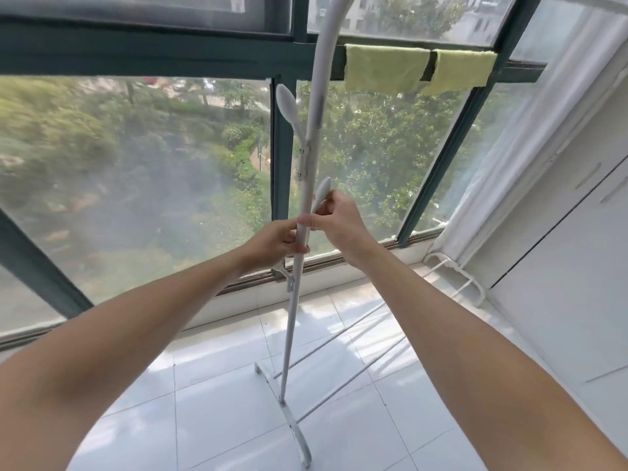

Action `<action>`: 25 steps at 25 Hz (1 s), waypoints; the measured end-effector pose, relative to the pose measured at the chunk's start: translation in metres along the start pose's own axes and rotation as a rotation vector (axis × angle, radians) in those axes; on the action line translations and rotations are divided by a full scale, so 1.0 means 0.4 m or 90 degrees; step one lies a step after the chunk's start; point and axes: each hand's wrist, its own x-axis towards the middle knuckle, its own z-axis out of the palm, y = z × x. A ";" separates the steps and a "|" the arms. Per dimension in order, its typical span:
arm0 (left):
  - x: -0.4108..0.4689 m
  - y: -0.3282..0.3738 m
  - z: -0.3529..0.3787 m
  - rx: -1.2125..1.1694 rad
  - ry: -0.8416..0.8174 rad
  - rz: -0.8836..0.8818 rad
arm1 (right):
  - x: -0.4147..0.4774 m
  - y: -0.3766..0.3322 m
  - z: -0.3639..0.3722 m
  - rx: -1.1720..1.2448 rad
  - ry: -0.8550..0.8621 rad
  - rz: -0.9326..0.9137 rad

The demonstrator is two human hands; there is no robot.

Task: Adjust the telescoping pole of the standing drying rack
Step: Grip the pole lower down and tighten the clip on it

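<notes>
A white telescoping pole point(314, 107) of the drying rack stands upright in front of the window and rises out of the top of the view. Leaf-shaped hooks branch off it: one upper left point(286, 103), one lower right point(322, 192). My left hand point(273, 241) is wrapped around the pole at mid height. Just above it, my right hand point(336, 217) pinches the pole at the base of the lower right hook. The rack's white foot point(299, 433) rests on the tiled floor.
Two yellow-green cloths point(384, 68) hang on the window frame bar. A sheer white curtain point(530, 130) hangs at right beside white cabinets point(577, 266). Low rack rails point(339, 355) run along the floor toward a second white end frame point(465, 280).
</notes>
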 end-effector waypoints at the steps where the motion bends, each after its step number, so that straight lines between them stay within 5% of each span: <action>1: 0.008 -0.010 -0.022 -0.002 -0.003 0.000 | 0.022 -0.001 0.016 0.003 -0.010 0.000; 25: 0.233 -0.191 -0.374 0.123 0.210 -0.031 | 0.460 -0.064 0.277 -0.085 0.019 -0.014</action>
